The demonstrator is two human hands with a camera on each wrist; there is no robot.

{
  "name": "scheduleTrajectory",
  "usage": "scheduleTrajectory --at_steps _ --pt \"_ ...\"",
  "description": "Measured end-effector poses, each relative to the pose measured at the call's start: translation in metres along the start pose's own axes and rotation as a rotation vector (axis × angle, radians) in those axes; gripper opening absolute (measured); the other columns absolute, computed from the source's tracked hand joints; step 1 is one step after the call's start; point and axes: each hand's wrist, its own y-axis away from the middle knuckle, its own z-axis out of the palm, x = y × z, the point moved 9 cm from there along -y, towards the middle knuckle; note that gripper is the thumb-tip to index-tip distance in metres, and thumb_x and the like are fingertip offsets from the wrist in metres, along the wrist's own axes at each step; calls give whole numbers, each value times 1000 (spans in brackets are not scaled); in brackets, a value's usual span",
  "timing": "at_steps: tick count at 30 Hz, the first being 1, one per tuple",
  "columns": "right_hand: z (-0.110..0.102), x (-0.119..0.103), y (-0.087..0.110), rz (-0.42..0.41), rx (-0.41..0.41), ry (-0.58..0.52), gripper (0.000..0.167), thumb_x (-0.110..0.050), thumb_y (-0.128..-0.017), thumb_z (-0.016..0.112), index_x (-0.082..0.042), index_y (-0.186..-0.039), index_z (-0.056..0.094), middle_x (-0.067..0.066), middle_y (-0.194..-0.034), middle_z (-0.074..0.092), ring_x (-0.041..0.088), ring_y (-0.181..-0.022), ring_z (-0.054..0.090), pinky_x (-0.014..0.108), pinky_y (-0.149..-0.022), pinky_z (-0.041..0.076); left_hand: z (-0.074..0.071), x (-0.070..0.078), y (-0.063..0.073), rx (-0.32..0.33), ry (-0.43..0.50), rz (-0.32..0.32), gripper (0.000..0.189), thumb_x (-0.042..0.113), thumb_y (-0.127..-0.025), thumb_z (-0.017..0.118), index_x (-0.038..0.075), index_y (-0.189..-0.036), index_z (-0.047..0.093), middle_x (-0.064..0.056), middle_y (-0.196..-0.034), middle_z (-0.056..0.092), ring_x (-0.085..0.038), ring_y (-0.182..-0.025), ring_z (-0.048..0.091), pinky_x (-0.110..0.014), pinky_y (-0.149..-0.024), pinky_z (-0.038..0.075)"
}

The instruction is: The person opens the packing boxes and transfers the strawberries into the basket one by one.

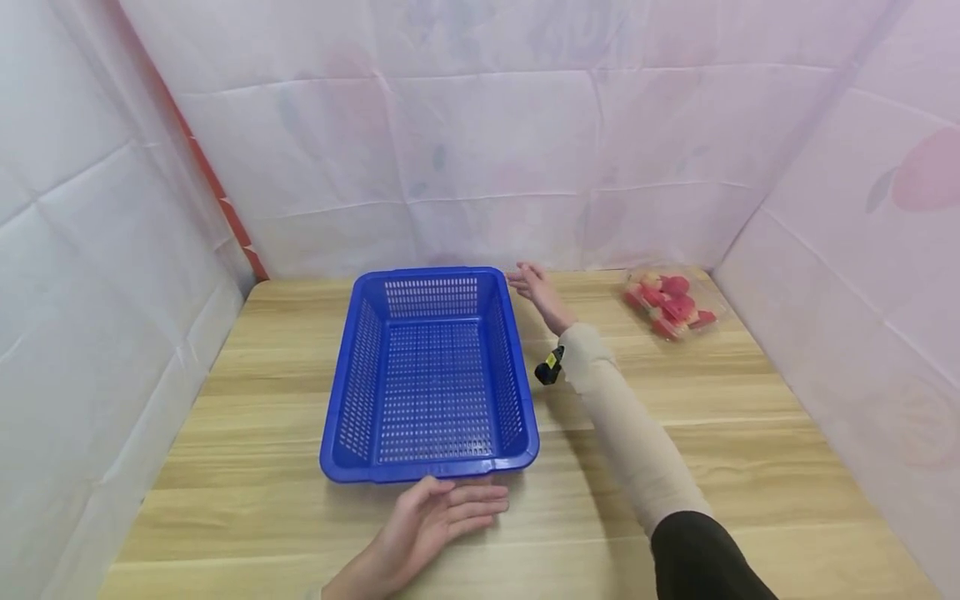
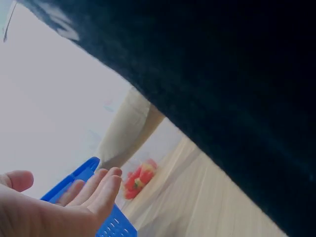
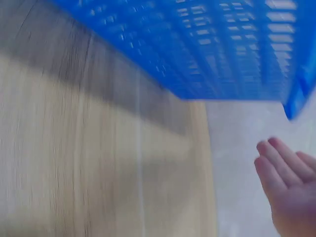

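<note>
- A blue plastic basket (image 1: 435,383) stands on the table (image 1: 247,417), in the middle of the head view; its mesh floor and sides show plainly.
- The left hand (image 1: 427,529) is at the lower centre of the frame, palm turned up, fingers straight and pointing right. Its grip is loose, with the thumb apart from the fingers — right by the basket's near rim, though whether it touches cannot be told.
- The right hand (image 1: 542,298) is just beside the basket's upper right corner. Its grip is slack too, fingers extended; in the right wrist view a gap shows between the fingertips and the blue rim.
- A cream sleeve (image 1: 637,442) covers the right forearm, with black cloth (image 1: 697,558) above the elbow end at the lower right, and a small black device (image 1: 550,367) with a yellow label sits at the wrist.
- A clear box (image 1: 705,302) of red and pale yellow pieces (image 1: 675,308) lies at the right of the frame, well apart from the basket.
- Pale printed sheets (image 1: 487,142) hang behind and at both sides — a red strip (image 1: 191,142) runs down the upper left.
</note>
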Motion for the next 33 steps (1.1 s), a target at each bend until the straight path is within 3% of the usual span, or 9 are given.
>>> scheduleTrajectory --at_steps 2,4,9,11,13,16,20,27,33 --pt "-20 -3 3 -23 109 -5 44 -19 -109 34 10 -142 37 36 -135 48 43 -124 51 44 -107 38 -1 0 0 9 8 14 56 19 -104 25 -23 -141 16 -35 -143 42 -45 -134 41 -55 -113 21" --pt "-47 -1 9 -35 269 -67 36 -17 -107 41 8 -131 49 35 -127 56 37 -111 61 38 -97 47 -3 0 1 15 31 17 51 19 -104 25 -19 -138 21 -34 -141 44 -45 -133 43 -55 -113 20" --pt "-111 26 35 29 668 -434 14 -8 -100 53 0 -100 64 22 -93 72 20 -73 71 27 -68 56 -6 0 3 24 55 16 43 18 -104 24 -14 -133 27 -33 -139 47 -46 -133 43 -55 -113 19" --pt "-131 43 46 97 790 -610 14 -6 -99 54 1 -95 66 18 -88 72 20 -69 70 29 -70 56 -7 0 4 18 49 15 43 18 -104 23 -14 -132 28 -33 -139 47 -46 -134 42 -55 -113 20" --pt "-144 60 56 165 868 -765 15 -8 -99 55 1 -102 66 16 -94 72 22 -79 70 32 -81 55 -7 1 4 5 39 16 44 18 -105 23 -15 -133 29 -33 -139 48 -46 -133 43 -55 -113 20" --pt "-157 76 65 225 920 -948 28 -13 -99 57 -2 -124 60 16 -123 65 24 -107 65 36 -98 47 -7 3 4 -21 1 27 47 19 -105 23 -19 -133 31 -33 -138 48 -45 -132 44 -55 -112 23" --pt "-169 84 70 193 894 -1093 45 -17 -100 55 -9 -144 45 11 -145 50 24 -132 49 34 -106 39 -5 5 2 -62 -51 30 52 18 -106 21 -24 -133 33 -34 -138 48 -43 -130 48 -53 -111 28" --pt "-185 81 79 91 920 -1170 35 -15 -102 52 -4 -135 55 13 -132 61 25 -128 54 33 -104 41 -1 -2 1 -94 -156 -11 49 18 -106 21 -15 -138 38 -30 -137 52 -39 -126 53 -52 -109 33" --pt "-186 79 82 135 961 -1098 29 -18 -102 52 -1 -124 62 15 -113 69 24 -112 65 34 -99 47 5 -7 1 -159 -196 -25 52 20 -107 25 -9 -149 26 -30 -135 53 -41 -125 54 -53 -107 36"
